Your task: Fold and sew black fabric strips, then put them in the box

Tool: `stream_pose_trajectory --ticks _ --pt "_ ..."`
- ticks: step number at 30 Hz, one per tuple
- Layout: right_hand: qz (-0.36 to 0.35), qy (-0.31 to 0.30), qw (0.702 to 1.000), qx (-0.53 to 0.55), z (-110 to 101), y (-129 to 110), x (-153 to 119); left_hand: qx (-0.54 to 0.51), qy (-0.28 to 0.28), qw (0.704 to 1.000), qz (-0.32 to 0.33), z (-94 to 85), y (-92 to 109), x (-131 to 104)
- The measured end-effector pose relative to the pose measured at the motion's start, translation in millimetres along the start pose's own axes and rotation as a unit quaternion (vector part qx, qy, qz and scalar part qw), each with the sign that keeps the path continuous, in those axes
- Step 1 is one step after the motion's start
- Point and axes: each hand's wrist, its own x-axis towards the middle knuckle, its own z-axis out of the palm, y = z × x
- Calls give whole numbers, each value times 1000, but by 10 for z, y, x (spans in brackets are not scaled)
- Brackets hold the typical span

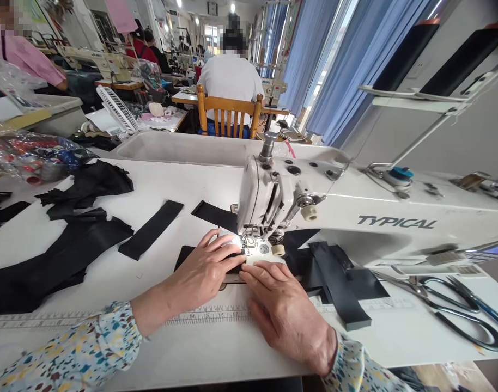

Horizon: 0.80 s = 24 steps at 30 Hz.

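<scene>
Here, black strip under spread left grip; flat right grip at strip's edge

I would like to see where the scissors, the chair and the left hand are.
Scissors [421, 291]: head view, near pivot.
Chair [231, 103]: head view, top rail.
Left hand [205, 270]: head view, back of hand.

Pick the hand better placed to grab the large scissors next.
Right, I'd say: the large scissors lie on the right hand's side of the table. The left hand is farther off, its fingers on a black strip.
</scene>
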Motion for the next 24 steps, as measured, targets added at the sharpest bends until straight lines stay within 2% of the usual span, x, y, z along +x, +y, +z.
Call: stream_pose_trajectory --ticks 10,19,24 --pt "2 -18 1000 -2 -39 37 66 19 -3 1000 -1 19 -24 26" --pt "0 -8 1000 5 -31 17 53 30 -25 999 -19 20 -2 -13" --pt "3 -7 1000 8 -25 27 54 40 -14 999 -13 36 9 -7"
